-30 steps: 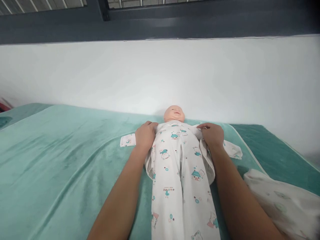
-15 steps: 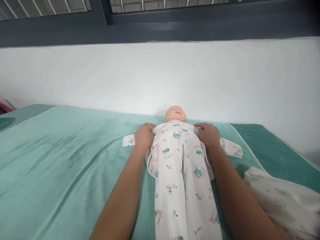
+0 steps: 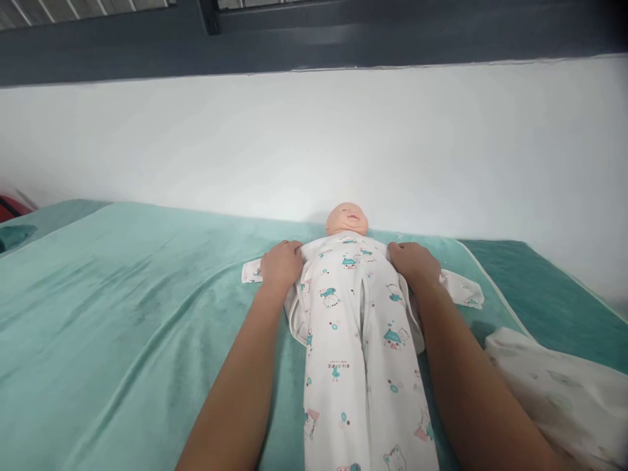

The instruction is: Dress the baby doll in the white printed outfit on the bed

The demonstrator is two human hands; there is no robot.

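A baby doll [image 3: 347, 219] lies on its back, its head against the wall. White printed baby pants [image 3: 338, 327] are spread over its body, waist at the doll's neck and legs running toward me. My left hand [image 3: 282, 265] is closed on the upper left corner of the pants. At the upper right corner, my right hand [image 3: 415, 261] has its fingers closed on the pants too. From under the pants and my hands a printed baby shirt [image 3: 461, 289] shows, its sleeves stretched out to both sides. The doll's arms and trunk are hidden.
A teal blanket [image 3: 147, 314] covers the bed. On the right lies a crumpled white printed cloth [image 3: 559, 392] beside my forearm. Behind the doll rises a white wall [image 3: 245, 144] with a dark window frame [image 3: 314, 46] above. A red object [image 3: 10, 208] shows at the far left.
My right hand has shifted slightly right, its fingers now curled more tightly at the corner. The top edge of the pants looks straighter. The camera view has tilted down a little.
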